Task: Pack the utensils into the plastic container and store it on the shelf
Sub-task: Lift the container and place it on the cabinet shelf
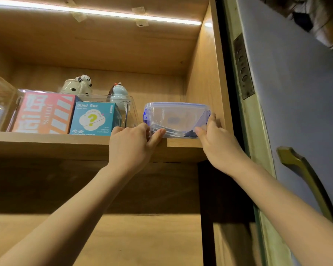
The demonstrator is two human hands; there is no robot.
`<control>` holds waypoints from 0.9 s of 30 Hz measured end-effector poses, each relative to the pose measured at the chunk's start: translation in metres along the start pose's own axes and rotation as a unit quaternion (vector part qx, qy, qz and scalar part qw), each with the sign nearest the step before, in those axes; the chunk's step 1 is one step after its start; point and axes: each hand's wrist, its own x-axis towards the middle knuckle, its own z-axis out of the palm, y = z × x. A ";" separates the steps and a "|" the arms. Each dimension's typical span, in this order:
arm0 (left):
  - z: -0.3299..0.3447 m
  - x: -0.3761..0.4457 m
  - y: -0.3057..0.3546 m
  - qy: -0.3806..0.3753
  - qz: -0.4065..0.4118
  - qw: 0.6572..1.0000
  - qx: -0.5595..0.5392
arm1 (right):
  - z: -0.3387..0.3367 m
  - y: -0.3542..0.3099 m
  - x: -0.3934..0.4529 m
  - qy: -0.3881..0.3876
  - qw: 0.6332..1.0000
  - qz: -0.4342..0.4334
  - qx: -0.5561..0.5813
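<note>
A clear plastic container (178, 117) with a blue-trimmed lid and blue side clips rests on the wooden shelf (65, 143), near its right end. Dark utensils (189, 133) lie in its bottom, dimly seen through the wall. My left hand (132, 148) grips the container's lower left corner, thumb on its front. At the right side my right hand (215, 139) holds the container, fingers around the end and thumb on the front.
A clear bin (132, 109) to the left holds an orange box (44, 113) and a teal "Blind Box" carton (95, 119). Two ceramic figures (79, 86) stand behind. The cabinet's side wall (204, 73) is close to the container's right. A door with a handle (304, 169) is at right.
</note>
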 end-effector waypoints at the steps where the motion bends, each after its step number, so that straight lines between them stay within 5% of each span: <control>1: 0.000 0.000 0.001 -0.003 -0.007 1.000 0.000 | 0.000 0.000 -0.001 -0.006 1.000 0.005 0.006; 12: -0.018 0.007 0.001 -0.147 -0.032 0.988 -0.037 | -0.006 -0.005 -0.016 -0.024 0.999 -0.005 -0.030; 18: -0.058 0.009 0.003 -0.219 -0.059 0.969 -0.099 | -0.036 -0.011 -0.022 -0.129 0.991 0.008 -0.027; 24: -0.112 0.009 -0.005 -0.236 -0.042 0.963 -0.119 | -0.089 -0.033 -0.047 -0.044 0.982 -0.031 0.183; 27: -0.146 0.001 -0.008 -0.159 -0.034 0.978 -0.132 | -0.139 -0.055 -0.087 0.064 0.904 -0.078 0.415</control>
